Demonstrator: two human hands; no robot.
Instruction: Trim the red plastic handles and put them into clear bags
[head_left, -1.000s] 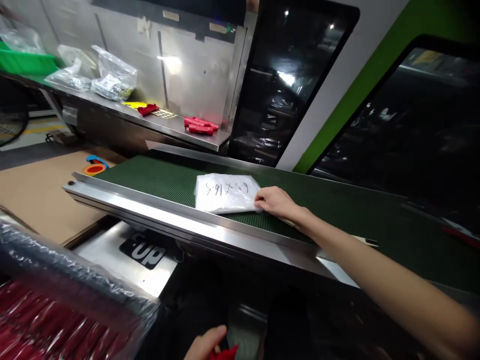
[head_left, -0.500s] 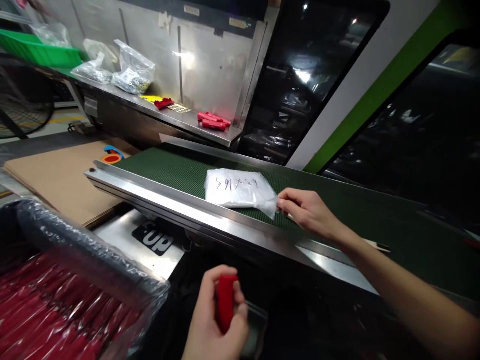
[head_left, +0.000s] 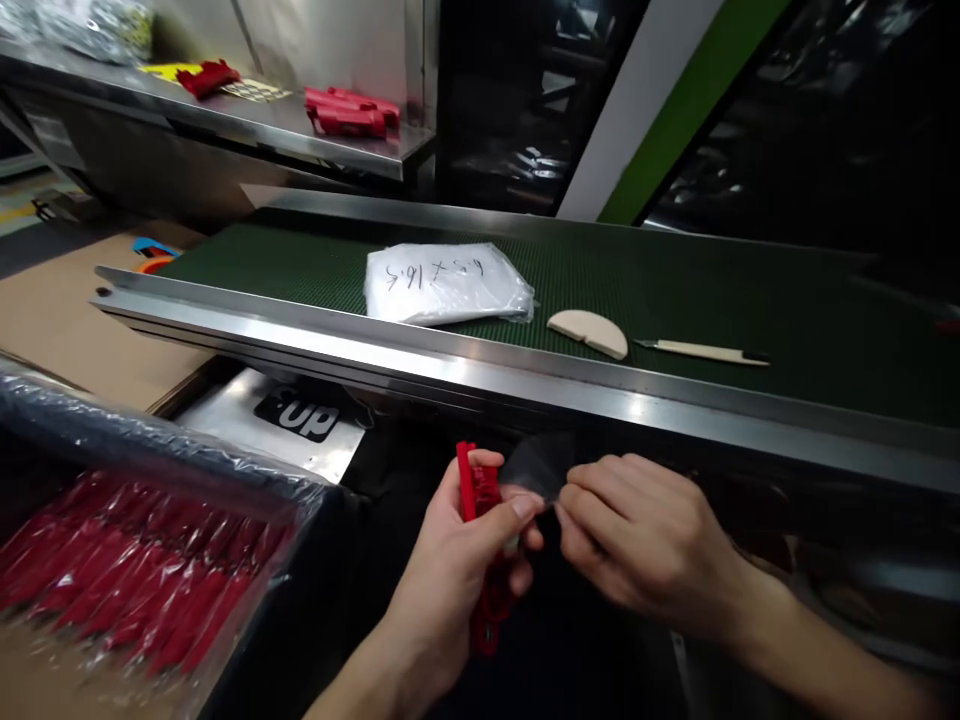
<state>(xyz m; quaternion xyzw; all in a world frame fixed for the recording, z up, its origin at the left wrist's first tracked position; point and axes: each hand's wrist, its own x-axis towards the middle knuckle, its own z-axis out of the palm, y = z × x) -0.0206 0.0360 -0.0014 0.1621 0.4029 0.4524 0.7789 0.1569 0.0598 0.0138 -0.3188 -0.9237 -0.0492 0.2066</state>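
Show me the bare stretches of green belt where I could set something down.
Bare green belt: left of the white packet, and right of the pale-handled blade. Crowded: the middle along the near rail, where packet, cream half-disc and blade lie.

Glossy clear plastic packet (head_left: 446,285) on ribbed, matt green belt (head_left: 315,255).

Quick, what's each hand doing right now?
Left hand: closed around a red part, thumb and finger pinching thin clear plastic.
Right hand: fingertips pinched on the same plastic.
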